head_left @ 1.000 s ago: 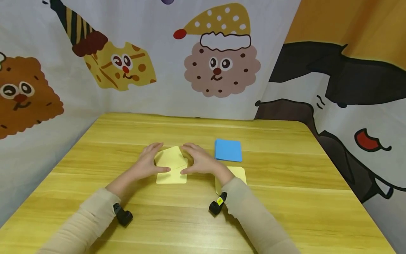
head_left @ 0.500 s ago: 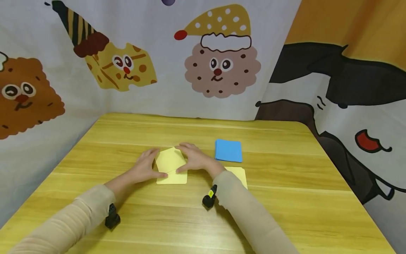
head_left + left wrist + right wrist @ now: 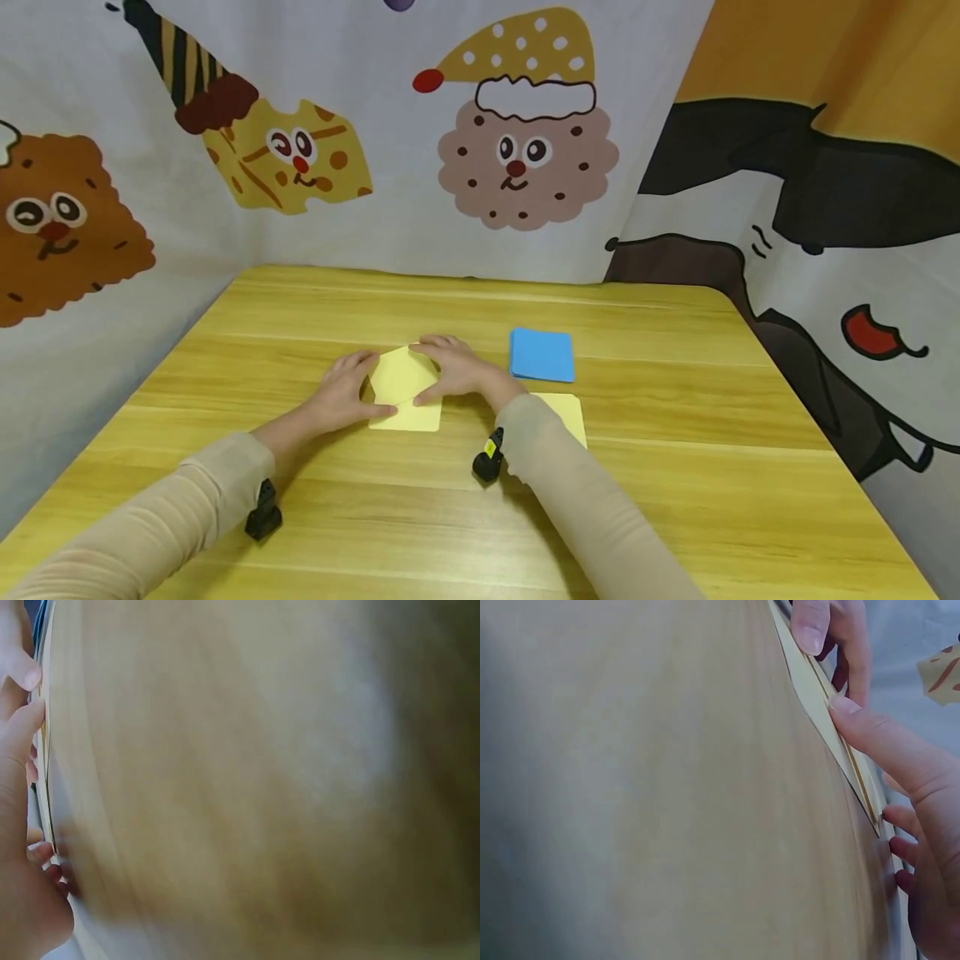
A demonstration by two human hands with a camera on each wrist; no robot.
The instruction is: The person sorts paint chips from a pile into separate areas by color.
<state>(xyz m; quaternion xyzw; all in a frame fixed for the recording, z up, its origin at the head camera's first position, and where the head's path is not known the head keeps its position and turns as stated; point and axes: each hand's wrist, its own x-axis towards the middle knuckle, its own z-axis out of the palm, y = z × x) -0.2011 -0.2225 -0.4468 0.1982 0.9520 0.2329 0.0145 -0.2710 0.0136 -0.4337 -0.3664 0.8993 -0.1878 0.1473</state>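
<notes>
Yellow paper (image 3: 403,392) is lying flat mid-table (image 3: 675,467), its far corners folded in to a point, and both hands are pressing it down. Left hand (image 3: 341,390) is sitting on the paper's left side and right hand (image 3: 457,373) on the right side, fingers laid out fairly straight with the thumbs meeting at the lower fold, so nothing's being gripped. Blue pad (image 3: 542,355) is sitting just right of the hands, with another yellow sheet (image 3: 566,414) nearer, partly under the right sleeve.
</notes>
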